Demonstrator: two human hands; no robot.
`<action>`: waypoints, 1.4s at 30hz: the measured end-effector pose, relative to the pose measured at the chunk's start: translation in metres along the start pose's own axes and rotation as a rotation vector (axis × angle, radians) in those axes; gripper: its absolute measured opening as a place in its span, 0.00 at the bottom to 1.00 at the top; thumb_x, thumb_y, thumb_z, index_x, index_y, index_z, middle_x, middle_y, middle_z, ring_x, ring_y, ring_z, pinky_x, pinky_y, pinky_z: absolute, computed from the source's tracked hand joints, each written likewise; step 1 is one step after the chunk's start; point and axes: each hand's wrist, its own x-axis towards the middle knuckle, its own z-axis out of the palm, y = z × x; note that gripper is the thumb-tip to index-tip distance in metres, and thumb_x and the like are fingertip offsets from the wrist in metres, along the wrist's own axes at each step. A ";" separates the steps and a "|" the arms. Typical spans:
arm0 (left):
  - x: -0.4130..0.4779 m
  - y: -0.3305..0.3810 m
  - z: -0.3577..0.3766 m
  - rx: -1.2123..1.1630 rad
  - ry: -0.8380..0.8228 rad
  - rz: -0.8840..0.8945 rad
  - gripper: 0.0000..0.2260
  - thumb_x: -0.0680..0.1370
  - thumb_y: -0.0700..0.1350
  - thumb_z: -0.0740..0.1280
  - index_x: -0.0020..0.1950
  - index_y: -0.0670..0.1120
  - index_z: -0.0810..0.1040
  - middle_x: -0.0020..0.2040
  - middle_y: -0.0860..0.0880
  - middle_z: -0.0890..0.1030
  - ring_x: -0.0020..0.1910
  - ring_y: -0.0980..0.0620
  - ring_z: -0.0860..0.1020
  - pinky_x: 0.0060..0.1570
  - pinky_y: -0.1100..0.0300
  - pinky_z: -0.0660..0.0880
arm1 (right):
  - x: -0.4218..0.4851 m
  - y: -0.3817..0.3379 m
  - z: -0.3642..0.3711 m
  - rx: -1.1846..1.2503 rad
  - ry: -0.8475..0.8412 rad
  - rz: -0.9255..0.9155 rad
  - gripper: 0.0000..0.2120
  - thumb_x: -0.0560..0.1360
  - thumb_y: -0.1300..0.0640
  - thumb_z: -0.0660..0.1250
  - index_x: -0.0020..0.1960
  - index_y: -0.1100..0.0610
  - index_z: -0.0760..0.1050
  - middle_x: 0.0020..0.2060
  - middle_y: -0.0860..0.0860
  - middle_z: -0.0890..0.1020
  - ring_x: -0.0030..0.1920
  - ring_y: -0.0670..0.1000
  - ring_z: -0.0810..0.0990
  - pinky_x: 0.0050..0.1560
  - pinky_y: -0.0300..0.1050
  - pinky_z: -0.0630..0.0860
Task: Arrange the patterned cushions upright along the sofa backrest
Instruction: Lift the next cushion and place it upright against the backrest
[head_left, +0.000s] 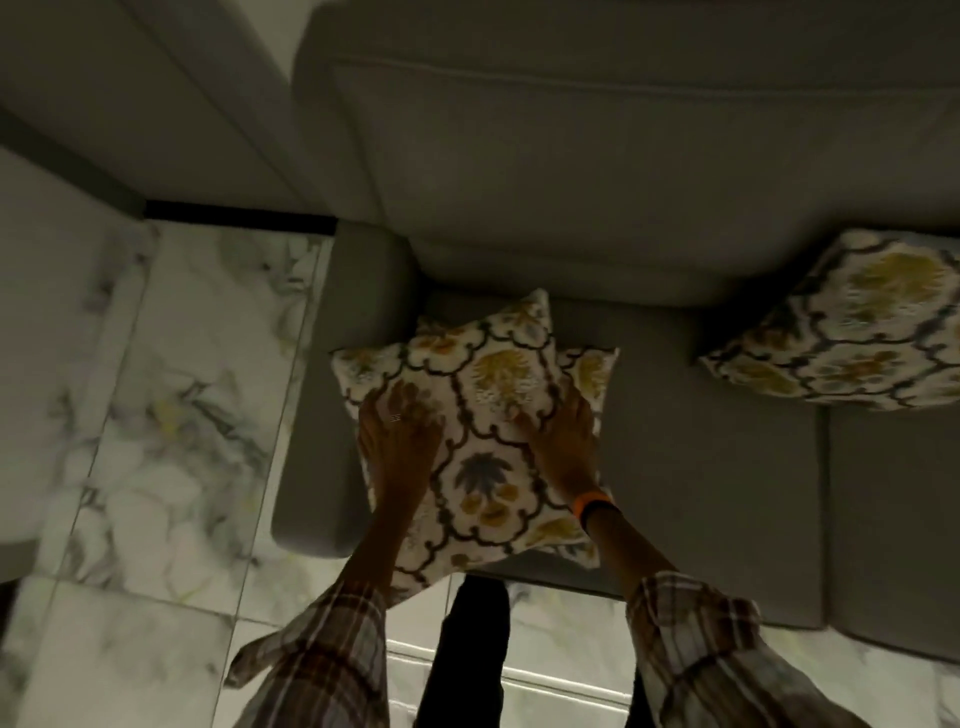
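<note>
A patterned cushion (488, 415), white with dark scrolls and yellow leaf motifs, lies flat on the left end of the grey sofa seat (701, 467). It rests on top of a second cushion (595, 371) of the same pattern, whose corners stick out beneath. My left hand (400, 431) presses on its left side and my right hand (563, 441) on its right side, fingers spread over the fabric. A third patterned cushion (852, 322) leans against the backrest (597, 171) at the right.
The sofa's left armrest (337, 395) sits right beside the stacked cushions. Marble floor tiles (171, 395) lie to the left and in front. My dark trouser leg (467, 660) stands close to the seat's front edge.
</note>
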 end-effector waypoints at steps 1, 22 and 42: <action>0.007 -0.019 -0.008 -0.065 -0.049 -0.053 0.44 0.73 0.65 0.68 0.80 0.48 0.52 0.78 0.38 0.56 0.76 0.35 0.59 0.73 0.35 0.62 | 0.000 -0.001 0.011 0.020 -0.002 0.038 0.51 0.76 0.31 0.69 0.86 0.50 0.46 0.86 0.53 0.52 0.85 0.59 0.53 0.80 0.68 0.58; -0.001 0.051 -0.015 -0.838 -0.272 -0.064 0.43 0.68 0.38 0.80 0.74 0.58 0.60 0.69 0.56 0.72 0.64 0.62 0.75 0.62 0.59 0.77 | 0.006 0.005 -0.111 0.463 0.054 -0.001 0.38 0.72 0.58 0.80 0.77 0.52 0.69 0.67 0.50 0.82 0.59 0.46 0.85 0.49 0.36 0.85; -0.293 0.450 0.345 -0.611 -0.559 0.442 0.41 0.62 0.46 0.80 0.66 0.73 0.65 0.65 0.74 0.72 0.66 0.68 0.73 0.66 0.61 0.75 | -0.024 0.332 -0.614 0.712 0.504 0.035 0.35 0.78 0.24 0.49 0.81 0.38 0.61 0.75 0.42 0.74 0.71 0.40 0.77 0.77 0.51 0.71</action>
